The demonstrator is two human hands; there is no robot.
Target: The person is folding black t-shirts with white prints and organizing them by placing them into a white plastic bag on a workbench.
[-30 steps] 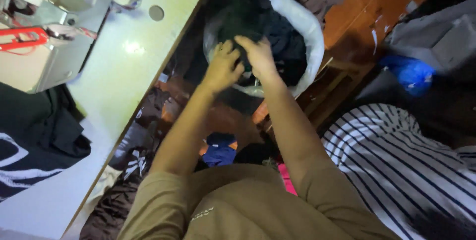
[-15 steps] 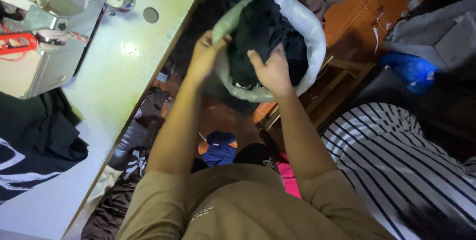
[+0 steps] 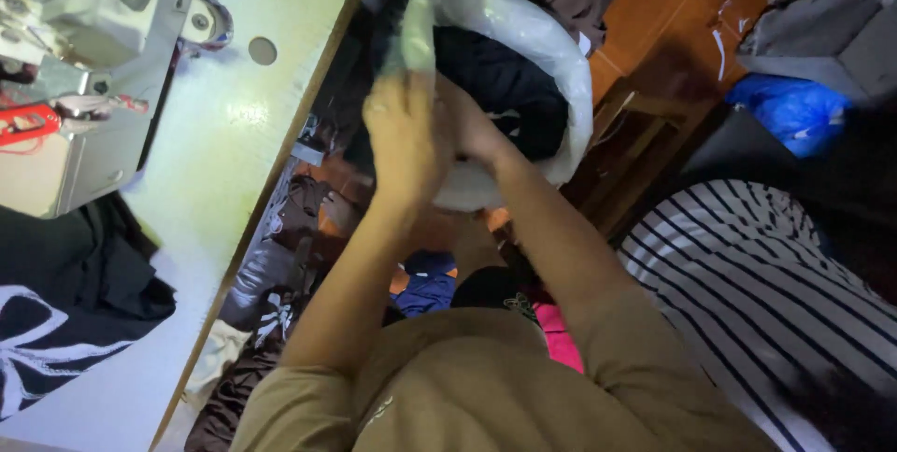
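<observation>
A large translucent white plastic bag (image 3: 551, 69) stuffed with black fabric (image 3: 505, 88) hangs in front of me, beside the table edge. My left hand (image 3: 406, 139) grips the bag's near rim, its fingers blurred by motion. My right hand (image 3: 472, 130) presses against the bag just to the right of the left hand, closed on the plastic. Both forearms reach up from my tan shirt.
A pale green sewing table (image 3: 234, 144) runs along the left, with a grey sewing machine (image 3: 84, 69) and black printed cloth (image 3: 65, 312) on it. Clothes (image 3: 271, 284) are piled on the floor under the table. A person in a striped shirt (image 3: 757, 293) sits at right, with a blue bag (image 3: 794, 111) beyond.
The bag has been lifted and drawn closer. My hands moved from inside the bag's mouth to its near rim and came together on the plastic.
</observation>
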